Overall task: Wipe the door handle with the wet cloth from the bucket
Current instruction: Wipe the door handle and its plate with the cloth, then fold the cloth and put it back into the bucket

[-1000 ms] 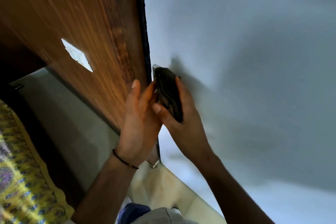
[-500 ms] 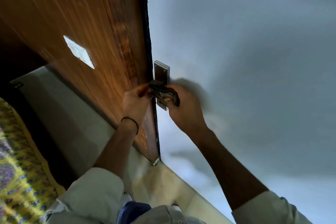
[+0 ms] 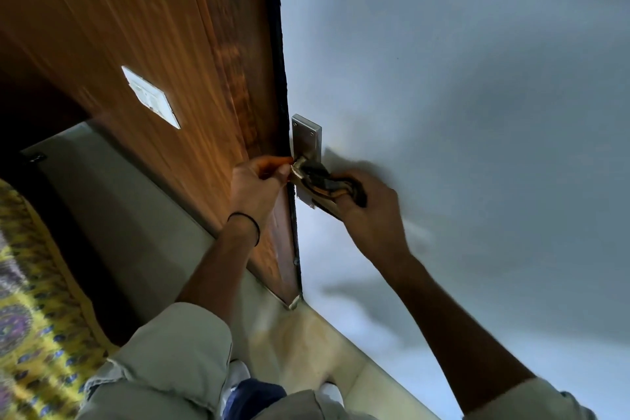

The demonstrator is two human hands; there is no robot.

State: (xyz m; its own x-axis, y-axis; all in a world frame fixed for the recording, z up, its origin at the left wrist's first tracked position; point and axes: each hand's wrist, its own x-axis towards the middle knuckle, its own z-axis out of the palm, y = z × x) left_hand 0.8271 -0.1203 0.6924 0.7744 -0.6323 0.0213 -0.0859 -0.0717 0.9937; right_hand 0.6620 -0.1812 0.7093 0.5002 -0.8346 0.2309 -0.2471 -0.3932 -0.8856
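A metal door handle plate [image 3: 306, 140] sits on the pale door face just right of the door's dark edge. Its lever [image 3: 327, 206] runs down and right, mostly hidden under a dark, patterned wet cloth [image 3: 327, 181]. My right hand [image 3: 368, 211] is shut on that cloth and presses it around the lever. My left hand [image 3: 255, 184] is at the door's edge, fingers pinched at the near end of the cloth by the base of the handle. No bucket is in view.
The wooden door side [image 3: 153, 44] carries a white latch plate [image 3: 150, 97]. The pale door face [image 3: 477, 112] fills the right. A yellow patterned fabric [image 3: 30, 334] lies at the lower left. Beige floor tile [image 3: 306, 344] shows below the door.
Both hands have moved away from the camera and down the handle. The cloth, earlier flat over the plate, is now bunched around the lever, and the top of the plate is uncovered.
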